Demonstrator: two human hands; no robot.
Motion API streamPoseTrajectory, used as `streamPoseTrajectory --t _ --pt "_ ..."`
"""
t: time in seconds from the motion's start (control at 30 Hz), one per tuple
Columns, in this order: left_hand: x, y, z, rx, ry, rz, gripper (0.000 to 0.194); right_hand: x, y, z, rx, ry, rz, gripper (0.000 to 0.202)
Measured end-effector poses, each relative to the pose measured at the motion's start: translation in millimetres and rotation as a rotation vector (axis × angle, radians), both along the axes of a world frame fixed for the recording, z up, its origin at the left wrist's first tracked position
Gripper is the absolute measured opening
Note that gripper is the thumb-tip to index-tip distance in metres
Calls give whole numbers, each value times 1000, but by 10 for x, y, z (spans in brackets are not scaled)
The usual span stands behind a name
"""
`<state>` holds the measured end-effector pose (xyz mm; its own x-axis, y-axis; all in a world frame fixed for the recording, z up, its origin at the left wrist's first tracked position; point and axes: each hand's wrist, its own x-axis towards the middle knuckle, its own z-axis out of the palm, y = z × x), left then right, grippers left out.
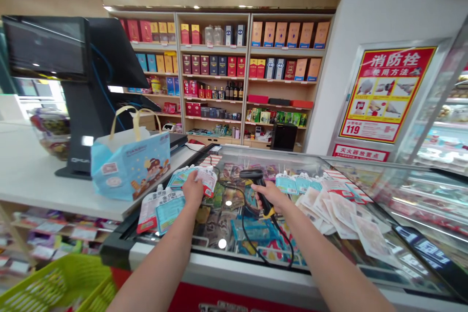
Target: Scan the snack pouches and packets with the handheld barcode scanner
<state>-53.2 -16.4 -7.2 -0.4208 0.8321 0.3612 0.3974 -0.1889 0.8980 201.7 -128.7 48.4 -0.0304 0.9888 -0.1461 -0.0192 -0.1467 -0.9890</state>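
Observation:
My right hand [269,194] is wrapped round the grip of a black and yellow barcode scanner [252,175], held over the freezer's glass top [219,234]. A black cable hangs from the scanner's grip and loops across the glass. My left hand [193,187] pinches a spouted pouch [209,179], white with red and printed text. Nearer me on that side lie more spouted pouches [171,209], white, red and light blue. Right of the scanner are several light blue pouches [287,183] in a row and a fanned pile of pale flat packets [341,212].
On the left counter [32,165] stand a blue paper bag [131,161] with cream handles and a dark checkout terminal [76,117]. A green basket [54,282] sits low at front left. Shelves [215,48] with boxes and bottles line the back, beside a red wall sign [389,92].

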Motion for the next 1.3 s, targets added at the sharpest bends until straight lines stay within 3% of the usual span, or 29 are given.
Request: streamPoseTrajectory --t 0.37,0.5,0.6,0.7,0.8,0.97,1.07,1.17,1.3 --pt "25 -196 145 -113 256 274 30 92 -7 6 -13 35 16 35" --pt "161 -358 261 4 390 320 25 286 -31 7 17 68 -14 36" --pt "495 -416 373 51 506 246 23 486 -47 9 38 101 -44 35" --pt "1060 -378 449 -138 588 -54 29 709 -73 36 45 129 -86 33" --pt "1745 -298 450 -343 676 -304 46 938 -86 91 63 150 -151 30" --pt "2661 -220 316 -428 777 -395 70 1264 -34 156 103 132 -239 28" --pt "2926 -183 217 -414 780 -357 77 1360 0 126 124 153 -266 31" --pt "3006 -101 166 -414 743 -395 73 1388 11 53 134 183 -248 35" --pt "2927 82 121 -448 626 -459 40 1407 3 -22 121 182 -226 37"
